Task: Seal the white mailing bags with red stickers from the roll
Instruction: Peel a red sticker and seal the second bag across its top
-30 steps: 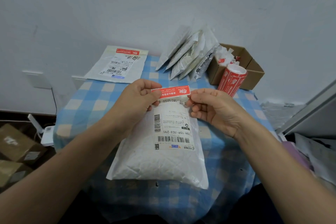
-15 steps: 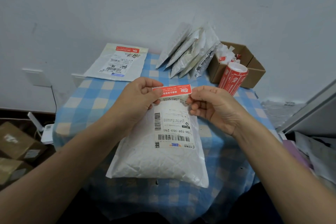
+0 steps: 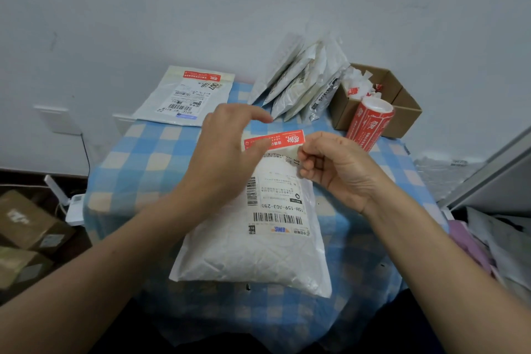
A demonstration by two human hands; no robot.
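Red sticker [image 3: 274, 139], laid along the 12 o'clock edge of the white bag [image 3: 253, 253], is pinched at 3 o'clock by the curled right hand [image 3: 336, 169] and touched at 9 o'clock by the thumb of the loosely spread left hand [image 3: 224, 152].

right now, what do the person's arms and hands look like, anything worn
Both are bare. The left hand and right hand show no gloves, rings or watch. The left forearm and right forearm are uncovered, with no sleeve or cuff in view, and no bands or markings on the wrists.
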